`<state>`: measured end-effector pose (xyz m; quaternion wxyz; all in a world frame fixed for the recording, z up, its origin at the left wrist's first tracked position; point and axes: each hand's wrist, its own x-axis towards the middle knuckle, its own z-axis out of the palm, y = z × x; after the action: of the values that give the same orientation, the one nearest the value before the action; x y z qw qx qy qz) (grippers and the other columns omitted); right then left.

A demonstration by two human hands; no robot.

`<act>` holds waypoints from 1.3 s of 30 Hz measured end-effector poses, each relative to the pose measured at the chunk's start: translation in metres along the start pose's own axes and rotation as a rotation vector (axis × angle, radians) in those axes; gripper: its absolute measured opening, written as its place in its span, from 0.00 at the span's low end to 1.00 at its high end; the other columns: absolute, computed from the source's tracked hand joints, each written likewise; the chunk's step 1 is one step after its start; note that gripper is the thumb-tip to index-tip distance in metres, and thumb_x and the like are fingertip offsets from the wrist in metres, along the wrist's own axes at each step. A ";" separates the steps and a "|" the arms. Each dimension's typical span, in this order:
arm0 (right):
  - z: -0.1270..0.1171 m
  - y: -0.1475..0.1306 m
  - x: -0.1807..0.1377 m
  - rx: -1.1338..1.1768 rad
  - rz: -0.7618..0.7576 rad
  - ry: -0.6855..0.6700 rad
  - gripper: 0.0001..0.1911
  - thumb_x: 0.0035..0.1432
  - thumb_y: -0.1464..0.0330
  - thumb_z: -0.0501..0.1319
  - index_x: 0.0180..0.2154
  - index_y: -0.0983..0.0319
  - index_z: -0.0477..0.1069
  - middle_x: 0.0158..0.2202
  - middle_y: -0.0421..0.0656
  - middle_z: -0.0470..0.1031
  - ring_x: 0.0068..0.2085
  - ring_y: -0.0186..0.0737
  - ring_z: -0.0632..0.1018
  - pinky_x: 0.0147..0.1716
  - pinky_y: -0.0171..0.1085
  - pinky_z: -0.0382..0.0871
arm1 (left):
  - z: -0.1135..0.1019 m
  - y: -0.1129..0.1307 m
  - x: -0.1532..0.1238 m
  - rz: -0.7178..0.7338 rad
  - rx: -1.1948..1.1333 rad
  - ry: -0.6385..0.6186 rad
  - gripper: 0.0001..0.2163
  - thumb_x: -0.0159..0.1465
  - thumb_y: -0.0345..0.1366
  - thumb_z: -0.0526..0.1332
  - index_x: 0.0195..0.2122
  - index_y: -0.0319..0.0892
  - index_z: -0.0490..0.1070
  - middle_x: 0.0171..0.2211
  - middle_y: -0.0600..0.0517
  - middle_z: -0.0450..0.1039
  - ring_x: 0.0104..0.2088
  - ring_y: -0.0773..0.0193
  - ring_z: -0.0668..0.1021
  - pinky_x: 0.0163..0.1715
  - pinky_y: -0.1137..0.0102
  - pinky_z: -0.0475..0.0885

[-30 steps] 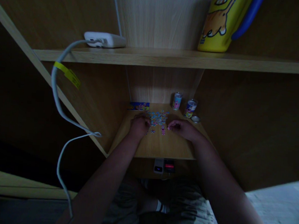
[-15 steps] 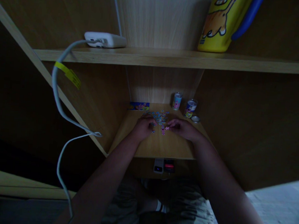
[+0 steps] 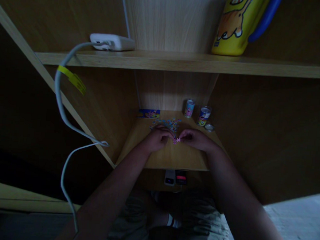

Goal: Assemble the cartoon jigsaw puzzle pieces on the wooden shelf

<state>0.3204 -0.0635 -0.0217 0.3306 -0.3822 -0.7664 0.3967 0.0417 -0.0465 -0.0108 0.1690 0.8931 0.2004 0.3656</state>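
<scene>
A small pile of loose jigsaw pieces (image 3: 168, 123) lies on the low wooden shelf (image 3: 165, 157). In front of the pile my left hand (image 3: 158, 139) and my right hand (image 3: 196, 139) meet, fingers curled in a pinch. Between their fingertips sits a pink puzzle piece (image 3: 177, 140), touched from both sides. The light is dim and the fingertips are small, so which hand actually bears the piece is unclear.
Two small printed tins (image 3: 189, 107) (image 3: 203, 115) and a round lid (image 3: 209, 127) stand at the shelf's back right. A colourful picture card (image 3: 148, 113) leans at the back left. Above, a white charger (image 3: 112, 42) with a hanging cable (image 3: 59, 100) and a yellow bag (image 3: 239, 25).
My left hand has slid right from the pile's left side to meet my right hand. The right hand stayed almost in place with the pink piece.
</scene>
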 end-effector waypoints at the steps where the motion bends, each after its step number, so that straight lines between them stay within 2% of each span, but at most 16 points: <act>1: 0.000 -0.002 -0.001 0.005 0.005 -0.029 0.21 0.63 0.46 0.73 0.42 0.57 0.84 0.43 0.45 0.88 0.45 0.46 0.85 0.49 0.44 0.79 | 0.001 0.001 0.000 0.020 -0.013 -0.007 0.21 0.65 0.17 0.59 0.42 0.48 0.87 0.45 0.52 0.90 0.48 0.59 0.88 0.61 0.58 0.75; 5: 0.002 -0.009 -0.003 0.051 0.038 -0.107 0.21 0.64 0.47 0.72 0.43 0.58 0.85 0.47 0.45 0.89 0.49 0.47 0.86 0.53 0.45 0.79 | 0.003 0.001 0.000 0.047 -0.017 -0.025 0.21 0.66 0.17 0.59 0.43 0.49 0.88 0.47 0.52 0.90 0.48 0.59 0.88 0.60 0.58 0.75; 10: 0.003 -0.011 -0.001 0.056 0.030 -0.108 0.19 0.62 0.49 0.74 0.41 0.58 0.84 0.44 0.45 0.89 0.46 0.46 0.86 0.51 0.43 0.78 | 0.005 -0.004 0.000 0.051 0.018 -0.077 0.21 0.66 0.18 0.61 0.42 0.50 0.88 0.46 0.53 0.90 0.48 0.59 0.88 0.59 0.57 0.75; 14: 0.008 -0.014 -0.002 0.047 0.028 -0.046 0.15 0.61 0.53 0.74 0.39 0.58 0.84 0.41 0.44 0.89 0.43 0.46 0.86 0.48 0.43 0.78 | 0.005 -0.005 -0.001 0.059 0.022 -0.086 0.21 0.66 0.17 0.60 0.42 0.51 0.89 0.45 0.53 0.90 0.48 0.59 0.88 0.60 0.56 0.74; 19: 0.025 -0.022 -0.019 -0.048 0.056 0.051 0.10 0.63 0.59 0.69 0.39 0.56 0.86 0.41 0.42 0.90 0.43 0.45 0.86 0.48 0.42 0.77 | 0.006 -0.006 -0.001 0.051 0.019 -0.104 0.21 0.65 0.17 0.60 0.42 0.50 0.89 0.45 0.53 0.90 0.48 0.59 0.88 0.60 0.55 0.74; 22: 0.039 -0.026 -0.029 -0.069 0.090 0.178 0.09 0.62 0.63 0.68 0.39 0.56 0.87 0.41 0.42 0.90 0.43 0.45 0.87 0.49 0.42 0.78 | 0.007 -0.007 -0.002 0.046 0.020 -0.094 0.21 0.65 0.18 0.60 0.41 0.50 0.89 0.45 0.52 0.90 0.49 0.59 0.88 0.61 0.55 0.73; 25: 0.049 -0.030 -0.033 -0.084 0.113 0.244 0.09 0.62 0.63 0.68 0.40 0.55 0.88 0.41 0.41 0.90 0.43 0.45 0.87 0.49 0.42 0.79 | 0.008 -0.008 -0.002 0.031 0.025 -0.102 0.20 0.66 0.19 0.61 0.41 0.50 0.89 0.46 0.52 0.90 0.49 0.58 0.87 0.61 0.55 0.73; 32: 0.055 -0.033 -0.034 -0.193 0.065 0.288 0.08 0.64 0.65 0.68 0.39 0.54 0.88 0.41 0.41 0.90 0.42 0.43 0.87 0.46 0.40 0.79 | 0.010 -0.010 -0.003 0.012 0.037 -0.094 0.18 0.66 0.20 0.62 0.40 0.50 0.89 0.46 0.51 0.90 0.50 0.57 0.87 0.62 0.55 0.73; 39: 0.056 -0.027 -0.033 -0.351 -0.052 0.287 0.09 0.66 0.70 0.67 0.40 0.53 0.87 0.43 0.42 0.88 0.43 0.44 0.86 0.50 0.42 0.77 | 0.011 -0.010 -0.003 0.017 0.019 -0.069 0.18 0.67 0.20 0.62 0.39 0.50 0.89 0.44 0.52 0.90 0.48 0.59 0.87 0.61 0.55 0.74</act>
<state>0.2823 -0.1224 -0.0312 0.3746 -0.4664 -0.7785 0.1901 0.0450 -0.0414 -0.0242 0.1644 0.9083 0.1904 0.3342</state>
